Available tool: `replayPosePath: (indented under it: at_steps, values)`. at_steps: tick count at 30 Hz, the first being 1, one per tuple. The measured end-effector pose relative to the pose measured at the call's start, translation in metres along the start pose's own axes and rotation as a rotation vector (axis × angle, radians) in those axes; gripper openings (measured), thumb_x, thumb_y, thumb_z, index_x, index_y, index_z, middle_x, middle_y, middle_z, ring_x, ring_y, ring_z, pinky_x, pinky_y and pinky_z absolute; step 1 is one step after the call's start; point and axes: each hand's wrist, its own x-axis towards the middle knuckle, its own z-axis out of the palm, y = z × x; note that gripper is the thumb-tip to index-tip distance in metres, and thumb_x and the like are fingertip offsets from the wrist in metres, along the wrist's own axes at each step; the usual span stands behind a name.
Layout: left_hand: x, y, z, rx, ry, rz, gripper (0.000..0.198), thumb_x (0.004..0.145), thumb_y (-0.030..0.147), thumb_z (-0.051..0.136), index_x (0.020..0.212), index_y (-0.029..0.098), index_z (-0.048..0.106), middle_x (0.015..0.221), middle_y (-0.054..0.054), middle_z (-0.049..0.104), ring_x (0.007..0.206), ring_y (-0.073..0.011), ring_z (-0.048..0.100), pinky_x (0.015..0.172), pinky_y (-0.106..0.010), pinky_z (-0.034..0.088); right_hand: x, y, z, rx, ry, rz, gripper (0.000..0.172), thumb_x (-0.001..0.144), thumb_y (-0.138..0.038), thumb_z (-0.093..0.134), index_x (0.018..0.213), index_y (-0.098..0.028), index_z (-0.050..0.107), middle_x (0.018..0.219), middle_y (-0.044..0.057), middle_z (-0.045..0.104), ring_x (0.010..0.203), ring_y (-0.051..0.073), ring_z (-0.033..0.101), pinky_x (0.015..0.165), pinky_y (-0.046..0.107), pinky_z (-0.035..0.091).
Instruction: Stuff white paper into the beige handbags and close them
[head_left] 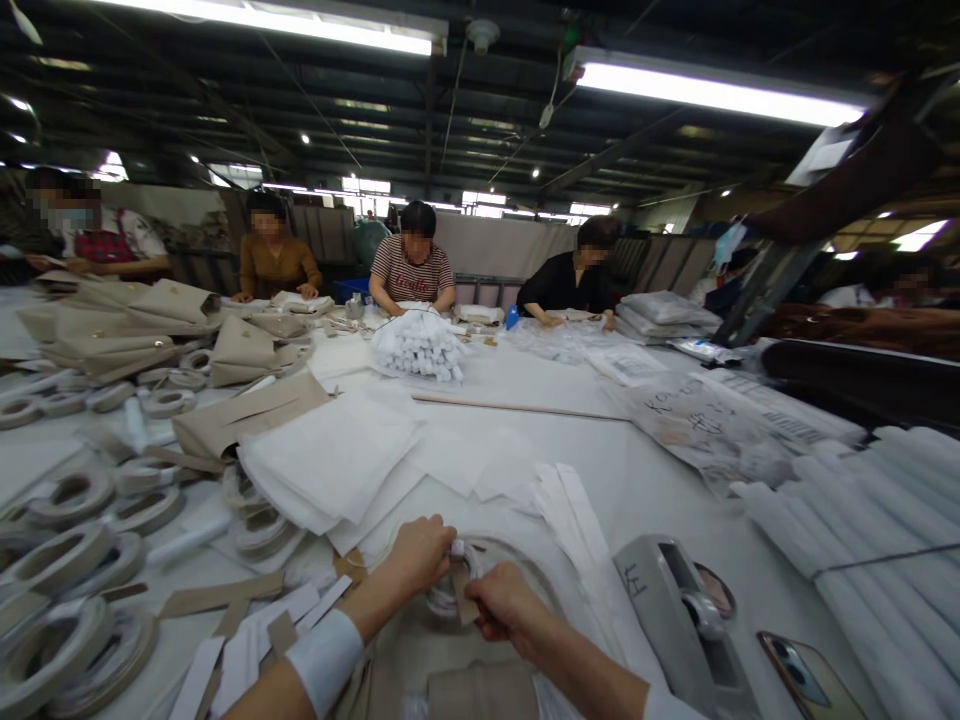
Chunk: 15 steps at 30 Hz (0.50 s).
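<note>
My left hand (426, 552) is closed at the upper left edge of a coiled strap (442, 600), near a bit of white wrapping. My right hand (508, 604) pinches a flat beige strip (462, 588) on the coil's right side. The fingers partly hide the coil. Close below both hands lies a folded beige piece (480, 692), cut off by the frame's bottom edge. Clear plastic seems to lie around the coil.
Many coiled straps (64, 555) and beige bags (135, 310) fill the left. White sheets (330, 455) lie ahead. At right are a grey tape dispenser (667, 600), a phone (806, 672) and white foam rolls (877, 540). Several people (412, 262) work across the table.
</note>
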Motion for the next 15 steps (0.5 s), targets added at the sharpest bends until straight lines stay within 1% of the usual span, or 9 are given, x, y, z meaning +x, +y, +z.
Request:
replayPosePath:
  at_steps: [3,5,7,9,10,11,13,14,15]
  values:
    - [0.002,-0.002,0.009,-0.020,-0.006,-0.004,0.022,0.078,0.021,0.051,0.097,0.022,0.062,0.101,-0.010,0.063,0.095,-0.0278,0.062,0.078,-0.037,0.047,0.010,-0.002,0.005,-0.108,0.123,-0.019,0.012,0.071,-0.020,0.059,0.062,-0.019,0.050,0.044,-0.005,0.047,0.043,0.013,0.052,0.044,0.022,0.042]
    - [0.003,-0.006,0.016,-0.041,-0.011,-0.014,0.023,0.079,0.023,0.050,0.100,0.022,0.061,0.102,-0.010,0.062,0.096,-0.0275,0.061,0.078,-0.037,0.047,0.015,-0.003,0.005,-0.169,0.185,-0.037,0.010,0.072,-0.022,0.058,0.066,-0.018,0.052,0.048,-0.003,0.049,0.047,0.016,0.055,0.044,0.025,0.044]
    - [0.004,-0.010,0.023,-0.070,-0.007,-0.025,0.026,0.081,0.025,0.049,0.105,0.023,0.060,0.103,-0.010,0.062,0.097,-0.0265,0.061,0.078,-0.035,0.047,0.014,-0.002,0.001,-0.207,0.217,-0.051,0.010,0.077,-0.027,0.054,0.077,-0.016,0.055,0.056,-0.002,0.053,0.051,0.018,0.058,0.045,0.027,0.046]
    - [0.004,-0.015,0.028,-0.108,0.000,-0.029,0.027,0.082,0.027,0.050,0.107,0.024,0.059,0.103,-0.009,0.061,0.098,-0.0253,0.060,0.080,-0.034,0.046,0.009,0.002,-0.005,-0.221,0.214,-0.057,0.018,0.082,-0.026,0.045,0.092,-0.016,0.056,0.063,0.000,0.058,0.054,0.019,0.060,0.048,0.030,0.049]
    - [0.004,-0.017,0.030,-0.128,0.003,-0.028,0.026,0.082,0.027,0.050,0.105,0.025,0.060,0.103,-0.008,0.061,0.098,-0.0248,0.059,0.080,-0.033,0.045,0.005,0.006,-0.009,-0.258,0.197,-0.099,0.022,0.082,-0.023,0.042,0.097,-0.017,0.056,0.067,0.001,0.060,0.057,0.019,0.062,0.053,0.031,0.050]
    - [0.005,-0.019,0.032,-0.148,0.005,-0.027,0.024,0.081,0.027,0.051,0.103,0.025,0.060,0.101,-0.007,0.061,0.098,-0.0244,0.058,0.081,-0.033,0.044,0.000,0.010,-0.013,-0.323,0.183,-0.180,0.027,0.079,-0.018,0.041,0.101,-0.017,0.057,0.072,0.001,0.062,0.063,0.019,0.063,0.061,0.032,0.052]
    - [0.006,-0.022,0.034,-0.190,0.007,-0.024,0.021,0.080,0.026,0.053,0.099,0.025,0.061,0.099,-0.007,0.060,0.098,-0.0236,0.057,0.083,-0.031,0.043,-0.006,0.019,-0.021,-0.509,0.174,-0.408,0.035,0.073,-0.011,0.042,0.103,-0.019,0.059,0.086,0.004,0.066,0.081,0.020,0.064,0.079,0.035,0.050]
    - [0.006,-0.023,0.036,-0.210,0.010,-0.025,0.021,0.079,0.026,0.053,0.098,0.024,0.062,0.098,-0.006,0.060,0.098,-0.0234,0.057,0.083,-0.031,0.042,-0.007,0.022,-0.024,-0.597,0.181,-0.505,0.036,0.072,-0.011,0.044,0.103,-0.019,0.061,0.092,0.006,0.067,0.088,0.021,0.063,0.084,0.035,0.047]
    - [0.006,-0.023,0.036,-0.230,0.014,-0.026,0.020,0.079,0.027,0.054,0.098,0.025,0.062,0.098,-0.006,0.059,0.098,-0.0233,0.057,0.084,-0.031,0.042,-0.006,0.025,-0.025,-0.660,0.200,-0.554,0.034,0.073,-0.014,0.046,0.103,-0.019,0.061,0.094,0.007,0.067,0.091,0.022,0.063,0.086,0.035,0.046]
